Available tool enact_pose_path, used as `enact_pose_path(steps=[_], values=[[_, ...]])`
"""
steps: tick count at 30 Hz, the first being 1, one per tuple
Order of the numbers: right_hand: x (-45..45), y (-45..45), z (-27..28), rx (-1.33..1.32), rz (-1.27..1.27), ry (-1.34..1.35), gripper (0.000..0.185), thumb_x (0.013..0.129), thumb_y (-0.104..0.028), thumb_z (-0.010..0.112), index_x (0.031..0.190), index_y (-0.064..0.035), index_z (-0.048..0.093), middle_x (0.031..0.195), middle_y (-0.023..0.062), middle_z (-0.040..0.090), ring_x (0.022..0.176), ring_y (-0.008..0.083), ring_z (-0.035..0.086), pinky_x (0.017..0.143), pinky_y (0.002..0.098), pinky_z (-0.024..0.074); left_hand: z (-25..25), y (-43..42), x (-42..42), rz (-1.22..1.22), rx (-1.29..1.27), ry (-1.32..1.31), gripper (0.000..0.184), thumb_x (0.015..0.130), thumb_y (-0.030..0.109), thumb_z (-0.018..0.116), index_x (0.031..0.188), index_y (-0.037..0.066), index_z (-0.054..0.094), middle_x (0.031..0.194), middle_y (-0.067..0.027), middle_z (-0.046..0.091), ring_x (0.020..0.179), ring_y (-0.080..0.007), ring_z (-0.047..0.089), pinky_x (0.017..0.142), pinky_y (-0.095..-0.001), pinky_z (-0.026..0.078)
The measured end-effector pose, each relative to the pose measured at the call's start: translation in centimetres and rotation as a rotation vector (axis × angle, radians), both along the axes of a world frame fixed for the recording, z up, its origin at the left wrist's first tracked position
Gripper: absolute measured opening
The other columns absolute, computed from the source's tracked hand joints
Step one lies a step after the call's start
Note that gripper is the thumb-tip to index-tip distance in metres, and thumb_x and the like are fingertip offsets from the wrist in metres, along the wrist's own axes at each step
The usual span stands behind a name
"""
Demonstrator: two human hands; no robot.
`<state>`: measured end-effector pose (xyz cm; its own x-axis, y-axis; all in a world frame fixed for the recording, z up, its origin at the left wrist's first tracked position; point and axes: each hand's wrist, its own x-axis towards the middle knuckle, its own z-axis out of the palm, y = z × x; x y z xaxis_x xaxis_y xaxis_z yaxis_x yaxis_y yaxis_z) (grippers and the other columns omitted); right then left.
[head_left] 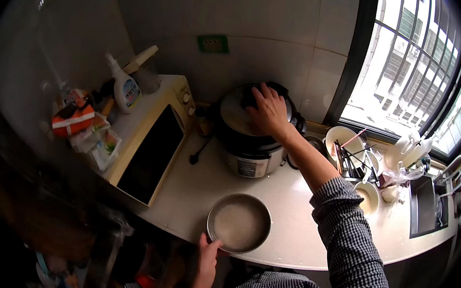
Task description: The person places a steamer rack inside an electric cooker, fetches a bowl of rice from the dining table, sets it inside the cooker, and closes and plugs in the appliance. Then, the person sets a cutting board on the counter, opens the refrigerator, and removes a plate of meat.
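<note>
A large round cooker [250,166] with a dark lid stands against the wall at the centre. My right hand [270,112] rests on top of its lid, fingers spread over the dark knob area. Nearer to me, a round metal bowl [239,223] with cloudy, pale contents sits at the counter's front edge. My left hand [207,262] grips the bowl's rim at its lower left, thumb at the edge; its other fingers are partly hidden.
A cream microwave [150,153] stands at the left with a spray bottle [127,91] on top. A black spoon [195,156] lies beside it. To the right are bowls [367,199], chopsticks and a sink [425,207] below a barred window.
</note>
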<state>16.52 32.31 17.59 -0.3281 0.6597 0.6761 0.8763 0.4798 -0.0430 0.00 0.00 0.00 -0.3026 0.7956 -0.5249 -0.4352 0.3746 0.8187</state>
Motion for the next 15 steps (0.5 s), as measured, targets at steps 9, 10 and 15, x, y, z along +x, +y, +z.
enact_pose_path(steps=[9, 10, 15], values=[[-2.2, 4.6, 0.6, -0.105, -0.107, -0.12, 0.043, 0.067, -0.034, 0.068, 0.093, -0.002, 0.056, 0.091, 0.0164, 0.058, 0.089, 0.0317, 0.053, 0.075, 0.0395, 0.0469, -1.3, 1.5, -8.9, -0.021, 0.063, 0.053, 0.043, 0.064, -0.003, 0.05, 0.106, 0.003, 0.046, 0.087, -0.009, 0.055, 0.07, -0.0198, 0.058, 0.05, -0.0323, 0.054], [-2.2, 5.0, 1.0, -0.116, -0.117, -0.133, 0.042, 0.067, -0.035, 0.068, 0.092, -0.0022, 0.057, 0.09, 0.0163, 0.059, 0.089, 0.032, 0.054, 0.074, 0.0394, 0.0473, -0.7, 1.6, -9.1, -0.016, 0.024, 0.002, 0.043, 0.064, -0.003, 0.049, 0.106, 0.003, 0.046, 0.088, -0.0101, 0.055, 0.071, -0.0216, 0.058, 0.05, -0.036, 0.055], [-2.2, 7.1, 5.1, -0.195, -0.177, -0.01, 0.042, 0.069, -0.038, 0.065, 0.091, -0.0035, 0.059, 0.086, 0.0163, 0.06, 0.084, 0.032, 0.058, 0.074, 0.0391, 0.0479, 0.1, 2.6, -10.4, 0.004, -0.011, -0.017, 0.042, 0.064, -0.003, 0.049, 0.106, 0.001, 0.045, 0.089, -0.0119, 0.055, 0.072, -0.0252, 0.06, 0.051, -0.0397, 0.056]])
